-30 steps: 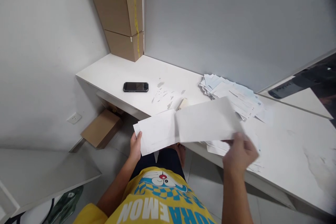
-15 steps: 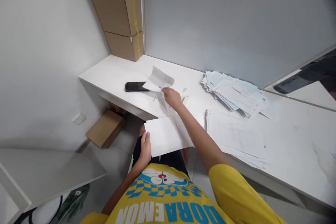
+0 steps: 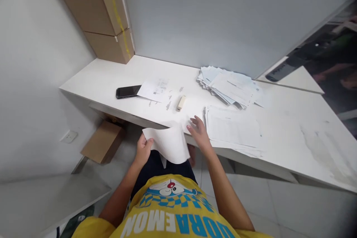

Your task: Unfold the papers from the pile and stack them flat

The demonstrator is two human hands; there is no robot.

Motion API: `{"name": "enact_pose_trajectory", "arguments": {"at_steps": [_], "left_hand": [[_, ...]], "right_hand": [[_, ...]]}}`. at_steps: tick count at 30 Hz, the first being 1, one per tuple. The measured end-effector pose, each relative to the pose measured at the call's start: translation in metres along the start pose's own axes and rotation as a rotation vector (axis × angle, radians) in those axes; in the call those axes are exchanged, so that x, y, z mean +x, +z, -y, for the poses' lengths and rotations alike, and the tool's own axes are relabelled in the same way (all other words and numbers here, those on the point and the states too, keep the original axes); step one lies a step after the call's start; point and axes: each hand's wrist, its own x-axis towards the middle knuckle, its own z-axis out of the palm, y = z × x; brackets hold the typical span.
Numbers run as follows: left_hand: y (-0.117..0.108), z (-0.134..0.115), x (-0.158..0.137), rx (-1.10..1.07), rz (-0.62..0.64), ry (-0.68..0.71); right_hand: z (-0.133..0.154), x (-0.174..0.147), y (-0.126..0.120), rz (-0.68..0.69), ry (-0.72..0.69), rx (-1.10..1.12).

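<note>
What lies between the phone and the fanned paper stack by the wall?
In the head view: a loose printed sheet overlapping the phone, plus a small cream block and grey surface marks.

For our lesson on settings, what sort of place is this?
Probably a small office or storeroom corner: paper piles lie on a white counter, and cardboard boxes are stacked at one end.

White rectangular paper (image 3: pixel 169 145), held up at one end, bowed, white printed paper stack (image 3: pixel 232 126), lying flat nearby
</note>
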Motion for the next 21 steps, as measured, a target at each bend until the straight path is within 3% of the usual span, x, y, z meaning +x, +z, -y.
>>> {"name": "enact_pose_trajectory", "arguments": {"at_steps": [2, 4, 8, 14, 18, 21], "left_hand": [[0.006, -0.013, 0.014, 0.064, -0.004, 0.116], [0.015, -0.022, 0.029, 0.108, -0.054, 0.266], [0.03, -0.016, 0.063, 0.155, -0.084, 0.419], [0.046, 0.006, 0.093, 0.143, 0.176, 0.325], [0.042, 0.002, 0.083, 0.104, 0.204, 0.297], [0.028, 0.006, 0.068, 0.044, 0.23, 0.185]], "right_hand": [[0.008, 0.002, -0.01, 0.08, -0.056, 0.218], [0.021, 0.003, -0.019, 0.127, -0.174, 0.292], [0.038, 0.005, -0.028, -0.017, -0.295, 0.148], [0.02, 0.02, -0.009, -0.083, -0.167, 0.151], [0.009, 0.014, -0.014, -0.179, -0.108, 0.075], [0.004, 0.001, -0.03, -0.102, 0.023, 0.002]]}}
